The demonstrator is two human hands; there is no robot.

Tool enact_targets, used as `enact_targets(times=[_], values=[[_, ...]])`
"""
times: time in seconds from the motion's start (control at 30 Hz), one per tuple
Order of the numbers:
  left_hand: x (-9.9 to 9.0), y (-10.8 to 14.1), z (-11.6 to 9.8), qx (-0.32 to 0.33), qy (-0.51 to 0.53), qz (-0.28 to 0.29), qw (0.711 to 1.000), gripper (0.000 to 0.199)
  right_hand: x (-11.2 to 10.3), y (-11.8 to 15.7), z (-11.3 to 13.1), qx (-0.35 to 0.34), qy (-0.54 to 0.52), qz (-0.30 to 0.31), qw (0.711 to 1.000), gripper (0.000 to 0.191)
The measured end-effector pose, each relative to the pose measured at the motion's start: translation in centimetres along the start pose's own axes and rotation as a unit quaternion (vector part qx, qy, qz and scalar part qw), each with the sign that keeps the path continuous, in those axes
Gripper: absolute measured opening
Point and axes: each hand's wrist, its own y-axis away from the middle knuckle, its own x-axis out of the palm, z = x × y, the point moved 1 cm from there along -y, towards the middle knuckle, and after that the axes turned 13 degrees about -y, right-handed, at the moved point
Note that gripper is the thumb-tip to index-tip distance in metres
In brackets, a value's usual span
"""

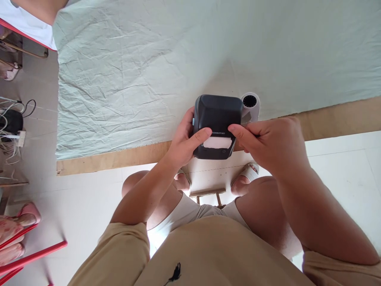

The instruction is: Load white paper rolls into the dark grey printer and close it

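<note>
A dark label printer (219,109) marked NIIMBOT is held up over the near edge of the table, with white label paper (217,142) showing in its front slot. My left hand (190,139) wraps round the printer's left side, its thumb on the front face. On the opposite side, my right hand (264,137) is closed, with its thumb pressed against the printer's right edge and its curled fingers partly hidden. Just behind the right hand lies a white label roll (256,107) with a dark core, partly covered by the printer and the hand.
A wrinkled pale green cloth (119,79) covers the table, whose bare wooden edge (113,159) runs along the front. Another person's arm (44,10) shows at the top left. Cables (10,127) and red bars (35,256) are at the left, near another person's feet.
</note>
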Motion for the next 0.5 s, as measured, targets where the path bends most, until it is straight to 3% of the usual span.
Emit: enact_targets(times=[0.23,0.4,0.5], values=[[0.1,0.0,-0.1,0.007,-0.012,-0.007,1.0,0.067,0.4,-0.2,-0.4,0.017,-0.009,-0.038,0.999,0.078],[0.0,-0.4,0.2,0.0,0.013,-0.01,1.0,0.058,-0.8,-0.8,0.4,-0.027,-0.056,0.021,0.998,0.069],[0.0,-0.7,0.6,-0.025,0.034,-0.04,0.998,0.055,-1.3,-0.9,0.9,-0.072,-0.06,-0.004,0.996,0.058]])
